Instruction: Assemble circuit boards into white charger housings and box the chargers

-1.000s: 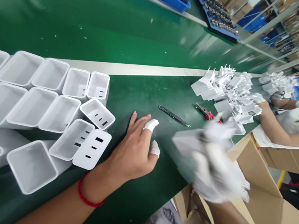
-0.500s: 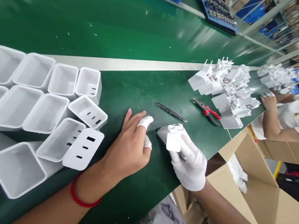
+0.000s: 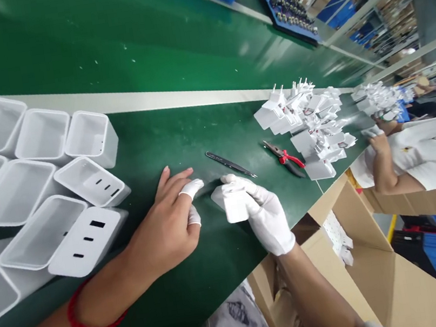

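Note:
My left hand [image 3: 171, 222] rests over the green bench with its fingers spread, white finger cots on the thumb and index finger, and nothing in it. Just to its right, my right hand [image 3: 269, 216], in a white glove, grips a small white plastic piece [image 3: 236, 207] with a flat squarish face; the fingers hide part of it. Black tweezers [image 3: 230, 164] lie beyond that hand. Red-and-black pliers [image 3: 285, 158] lie farther right. On the left stand several white plastic housings [image 3: 32, 183], most with their hollow side up; one slotted housing [image 3: 86, 240] shows three dark slots.
Several white plug parts [image 3: 311, 127] with metal pins are heaped at the right. Below the bench edge stands an open cardboard box [image 3: 378, 249] containing white parts. A co-worker in a white shirt [image 3: 402, 163] is at the right. Blue trays [image 3: 280, 6] sit at the back.
The whole view has shifted, so the bench things appear farther left. My right hand has turned the white piece slightly and brought it a little nearer my left hand, which keeps its pose.

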A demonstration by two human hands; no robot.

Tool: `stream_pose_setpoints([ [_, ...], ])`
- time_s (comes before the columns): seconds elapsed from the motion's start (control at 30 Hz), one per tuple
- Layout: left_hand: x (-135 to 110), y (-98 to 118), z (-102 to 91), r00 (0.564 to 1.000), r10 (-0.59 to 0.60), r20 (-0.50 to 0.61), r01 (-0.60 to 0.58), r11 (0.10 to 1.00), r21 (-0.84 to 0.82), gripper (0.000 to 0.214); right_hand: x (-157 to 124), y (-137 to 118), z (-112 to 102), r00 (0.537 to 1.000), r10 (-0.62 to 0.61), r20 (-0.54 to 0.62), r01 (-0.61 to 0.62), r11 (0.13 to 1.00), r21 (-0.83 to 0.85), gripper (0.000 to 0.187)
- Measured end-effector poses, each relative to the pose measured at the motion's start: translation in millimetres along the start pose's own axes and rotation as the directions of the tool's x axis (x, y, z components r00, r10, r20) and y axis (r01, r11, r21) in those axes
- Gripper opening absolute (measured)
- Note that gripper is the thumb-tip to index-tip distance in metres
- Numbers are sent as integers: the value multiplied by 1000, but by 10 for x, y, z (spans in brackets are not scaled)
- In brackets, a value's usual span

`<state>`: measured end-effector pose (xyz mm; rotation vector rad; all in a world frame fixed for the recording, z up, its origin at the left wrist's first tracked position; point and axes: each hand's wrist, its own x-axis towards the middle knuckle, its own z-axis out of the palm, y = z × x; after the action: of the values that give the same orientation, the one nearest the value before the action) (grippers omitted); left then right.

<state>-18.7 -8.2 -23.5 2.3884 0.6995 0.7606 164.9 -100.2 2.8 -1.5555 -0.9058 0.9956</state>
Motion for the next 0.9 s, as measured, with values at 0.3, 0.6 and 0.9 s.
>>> stream_pose_setpoints([
  [0.3,24,-22,17,1000,29,4,-29,999,20,36,8,-6,-5,993,116,-15,-107,950,292,49],
  [0.6,26,-22,5,999,38,23,-38,999,33,34,-173,23,-54,972,-232,-39,220,955,-200,68],
  [0.9,6,-47,-1,998,61,18,-62,996,65,33,8,-198,-137,968,234,-88,-178,892,416,35],
])
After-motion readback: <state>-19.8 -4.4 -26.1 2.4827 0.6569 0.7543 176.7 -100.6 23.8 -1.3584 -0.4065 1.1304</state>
